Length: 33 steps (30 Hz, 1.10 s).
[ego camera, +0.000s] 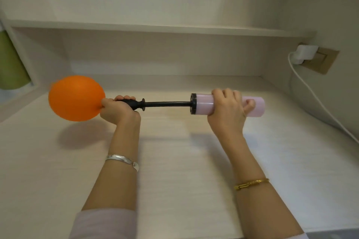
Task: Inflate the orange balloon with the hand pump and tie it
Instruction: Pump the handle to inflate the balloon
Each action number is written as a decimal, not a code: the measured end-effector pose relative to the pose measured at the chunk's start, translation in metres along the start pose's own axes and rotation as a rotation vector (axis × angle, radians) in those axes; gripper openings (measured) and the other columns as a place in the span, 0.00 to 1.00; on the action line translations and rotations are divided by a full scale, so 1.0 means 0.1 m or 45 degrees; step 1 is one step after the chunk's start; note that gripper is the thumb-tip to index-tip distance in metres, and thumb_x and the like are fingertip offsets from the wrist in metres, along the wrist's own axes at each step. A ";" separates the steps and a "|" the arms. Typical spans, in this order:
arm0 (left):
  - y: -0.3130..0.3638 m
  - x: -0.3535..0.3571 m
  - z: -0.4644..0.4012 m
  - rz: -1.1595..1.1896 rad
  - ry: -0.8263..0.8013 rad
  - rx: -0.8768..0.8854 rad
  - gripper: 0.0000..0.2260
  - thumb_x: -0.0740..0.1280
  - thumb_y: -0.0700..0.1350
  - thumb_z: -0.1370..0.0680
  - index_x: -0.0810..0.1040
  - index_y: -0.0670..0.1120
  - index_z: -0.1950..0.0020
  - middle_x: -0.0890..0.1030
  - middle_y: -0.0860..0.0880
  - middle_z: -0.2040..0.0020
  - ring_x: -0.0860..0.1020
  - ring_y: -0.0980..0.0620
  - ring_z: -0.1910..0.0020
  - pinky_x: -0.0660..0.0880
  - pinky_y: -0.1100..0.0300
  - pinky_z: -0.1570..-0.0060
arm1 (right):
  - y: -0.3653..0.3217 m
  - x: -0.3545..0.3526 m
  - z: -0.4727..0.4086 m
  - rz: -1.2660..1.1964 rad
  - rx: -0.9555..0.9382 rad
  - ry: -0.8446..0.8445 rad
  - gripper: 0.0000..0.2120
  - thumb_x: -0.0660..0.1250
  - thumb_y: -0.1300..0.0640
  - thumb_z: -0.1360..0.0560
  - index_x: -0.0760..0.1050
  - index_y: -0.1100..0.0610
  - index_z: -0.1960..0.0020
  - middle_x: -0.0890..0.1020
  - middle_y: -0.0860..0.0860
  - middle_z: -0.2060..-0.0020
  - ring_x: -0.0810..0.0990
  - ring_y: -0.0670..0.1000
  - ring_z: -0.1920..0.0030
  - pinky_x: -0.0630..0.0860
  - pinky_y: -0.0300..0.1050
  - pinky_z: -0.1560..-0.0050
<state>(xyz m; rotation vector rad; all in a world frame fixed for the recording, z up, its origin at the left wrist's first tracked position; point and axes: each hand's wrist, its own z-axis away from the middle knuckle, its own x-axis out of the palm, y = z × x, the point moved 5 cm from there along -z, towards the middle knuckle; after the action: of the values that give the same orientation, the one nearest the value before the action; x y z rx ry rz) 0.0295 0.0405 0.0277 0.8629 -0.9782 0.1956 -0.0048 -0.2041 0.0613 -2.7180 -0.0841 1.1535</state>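
Note:
The orange balloon (75, 98) is partly inflated and hangs in the air at the left, above the pale desk (174, 151). Its neck is hidden inside my left hand (116, 109), which grips the black nozzle end of the hand pump. The pump's black rod (167, 104) runs level to the right into the pink barrel (204, 104). My right hand (229, 108) is wrapped round that barrel, thumb on the near side. The rod is drawn well out of the barrel.
A shelf (155, 29) runs along the back wall above the desk. At the right wall a white charger (305, 53) sits in a socket, its cable (314, 95) trailing down to the right. A green object (9, 64) stands at the far left.

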 end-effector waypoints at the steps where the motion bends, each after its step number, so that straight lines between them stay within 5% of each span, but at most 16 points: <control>1: 0.01 0.00 0.00 -0.006 0.001 0.007 0.10 0.51 0.37 0.26 0.61 0.46 0.67 0.67 0.50 0.75 0.66 0.53 0.82 0.71 0.63 0.75 | 0.02 0.01 0.01 0.009 0.007 -0.001 0.16 0.62 0.69 0.36 0.73 0.55 0.51 0.76 0.54 0.55 0.71 0.57 0.50 0.52 0.50 0.51; 33: -0.13 0.08 0.17 -0.017 -0.056 0.002 0.10 0.52 0.37 0.25 0.62 0.45 0.67 0.67 0.51 0.78 0.67 0.54 0.83 0.71 0.64 0.77 | -0.54 0.05 0.13 -0.051 -0.151 0.039 0.20 0.62 0.73 0.40 0.74 0.57 0.51 0.78 0.56 0.57 0.73 0.59 0.52 0.54 0.53 0.45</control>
<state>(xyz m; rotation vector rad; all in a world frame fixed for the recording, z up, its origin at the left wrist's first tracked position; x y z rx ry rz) 0.0295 0.0180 0.0311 0.8782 -1.0132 0.1667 -0.0101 -0.1485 0.0595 -2.8218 -0.2083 1.1296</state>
